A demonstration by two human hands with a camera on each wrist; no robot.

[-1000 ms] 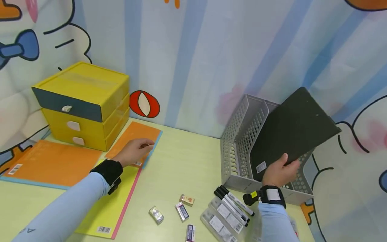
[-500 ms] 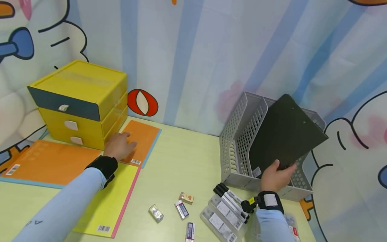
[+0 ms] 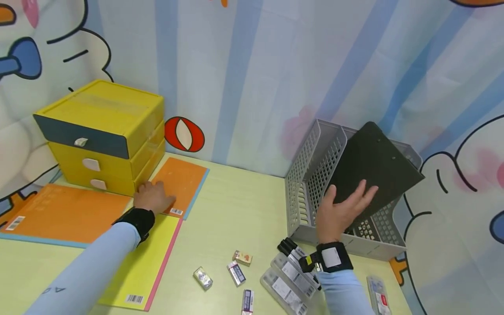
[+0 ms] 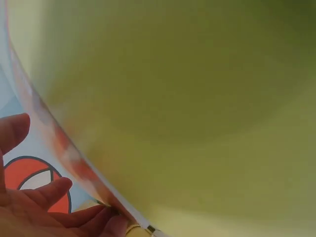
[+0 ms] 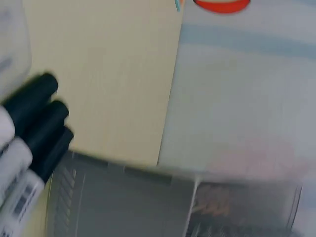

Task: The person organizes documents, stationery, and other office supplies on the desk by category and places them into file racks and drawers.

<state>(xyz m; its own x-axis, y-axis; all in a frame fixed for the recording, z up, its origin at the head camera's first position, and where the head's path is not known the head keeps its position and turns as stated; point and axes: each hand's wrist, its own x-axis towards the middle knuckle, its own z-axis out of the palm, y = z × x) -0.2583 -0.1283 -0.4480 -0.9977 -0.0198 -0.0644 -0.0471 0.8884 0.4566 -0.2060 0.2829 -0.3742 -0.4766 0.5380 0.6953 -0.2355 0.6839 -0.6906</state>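
Observation:
In the head view my left hand rests with its fingertips on the small orange notebook, beside the yellow drawer box. Seen from the left wrist, the fingers are extended and the fingertips reach a blurred edge. My right hand is spread in front of a dark clipboard, holding nothing. This clipboard leans tilted inside the grey file holder. A larger orange notebook and a yellow notebook lie near the left arm.
Several erasers lie mid-table. Black-capped markers and clear cases sit in front of the file holder. Another small case is at the right edge. A patterned curtain stands behind.
My right hand has let go of the clipboard and moved left, its fingers spreading. The clipboard has sunk lower in the holder. My left hand has moved left onto the small orange notebook.

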